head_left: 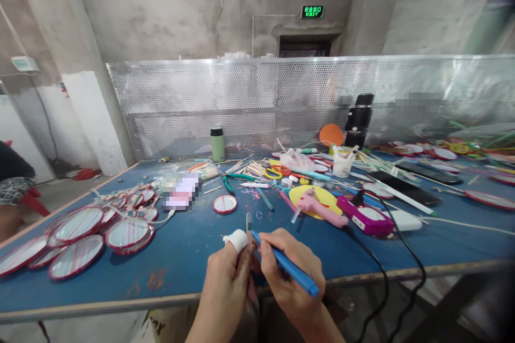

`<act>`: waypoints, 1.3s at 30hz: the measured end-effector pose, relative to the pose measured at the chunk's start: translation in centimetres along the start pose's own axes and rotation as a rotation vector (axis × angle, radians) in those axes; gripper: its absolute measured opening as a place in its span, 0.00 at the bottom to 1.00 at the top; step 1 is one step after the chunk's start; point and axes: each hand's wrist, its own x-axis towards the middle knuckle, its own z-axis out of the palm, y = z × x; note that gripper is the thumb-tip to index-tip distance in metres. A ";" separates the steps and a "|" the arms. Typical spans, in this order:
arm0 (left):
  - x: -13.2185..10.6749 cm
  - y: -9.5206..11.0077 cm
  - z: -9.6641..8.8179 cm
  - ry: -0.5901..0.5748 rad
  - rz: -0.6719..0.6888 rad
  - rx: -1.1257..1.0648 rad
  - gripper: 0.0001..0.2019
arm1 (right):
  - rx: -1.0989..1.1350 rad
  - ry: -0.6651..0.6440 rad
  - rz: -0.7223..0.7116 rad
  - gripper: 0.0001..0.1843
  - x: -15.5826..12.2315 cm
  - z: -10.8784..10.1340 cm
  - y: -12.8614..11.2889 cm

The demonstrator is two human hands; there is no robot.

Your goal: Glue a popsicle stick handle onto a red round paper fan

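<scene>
At the near table edge (120,305), a stick (249,221) juts above the left hand's (231,268) pinched fingers. Right hand (293,268) curls round a pen (295,272).

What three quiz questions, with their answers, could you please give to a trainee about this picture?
1. Which hand holds the blue pen-like tool?
2. True or false: in the picture, the green bottle stands left of the black flask.
3. What colour is the flat disc under the pink glue gun? a) red b) yellow c) white

Key: 1. the right hand; 2. true; 3. b
</scene>
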 end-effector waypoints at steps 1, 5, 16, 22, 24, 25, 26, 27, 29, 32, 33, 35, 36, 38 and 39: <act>0.0 0.0 0.0 0.001 0.002 -0.002 0.15 | 0.004 -0.003 0.001 0.07 0.0 0.0 0.0; 0.0 -0.1 0.0 -0.008 -0.014 -0.011 0.16 | -0.001 0.000 0.006 0.07 0.0 0.0 0.1; 0.0 0.0 0.0 -0.012 -0.033 -0.023 0.16 | -0.009 0.008 0.008 0.06 0.0 0.1 -0.1; 0.0 0.1 0.0 -0.003 -0.015 -0.015 0.15 | -0.021 0.037 -0.006 0.07 0.2 0.0 -0.1; 0.0 0.0 0.0 0.006 0.005 -0.004 0.15 | -0.021 0.041 -0.031 0.07 0.2 0.0 -0.2; 0.0 -0.1 0.0 0.007 0.013 0.003 0.15 | -0.020 0.038 -0.047 0.07 0.2 -0.1 -0.3; 0.1 -0.2 -0.1 0.005 0.018 0.008 0.15 | -0.016 0.032 -0.059 0.08 0.2 -0.1 -0.3; 0.1 -0.3 -0.1 -0.007 0.021 0.011 0.15 | -0.007 0.021 -0.066 0.08 0.2 -0.1 -0.4; 0.2 -0.5 -0.2 -0.039 0.023 0.010 0.15 | 0.018 0.004 -0.062 0.08 0.2 -0.1 -0.4; 0.1 -0.6 -0.2 -0.044 0.018 0.000 0.16 | 0.038 0.006 -0.055 0.08 0.3 0.0 -0.4; 0.1 -0.6 -0.2 -0.032 0.011 -0.003 0.16 | 0.041 0.006 -0.052 0.08 0.3 0.0 -0.4; 0.0 -0.5 -0.1 -0.009 -0.003 -0.013 0.16 | 0.049 0.001 -0.047 0.08 0.3 0.0 -0.3; -0.1 -0.4 -0.1 -0.004 -0.006 -0.018 0.16 | 0.050 0.000 -0.049 0.08 0.3 -0.1 -0.3; -0.1 -0.3 0.0 0.003 -0.005 -0.024 0.15 | 0.043 -0.001 -0.054 0.09 0.3 -0.1 -0.3; -0.1 -0.3 0.0 0.004 -0.002 -0.025 0.15 | 0.039 -0.002 -0.055 0.09 0.3 -0.1 -0.3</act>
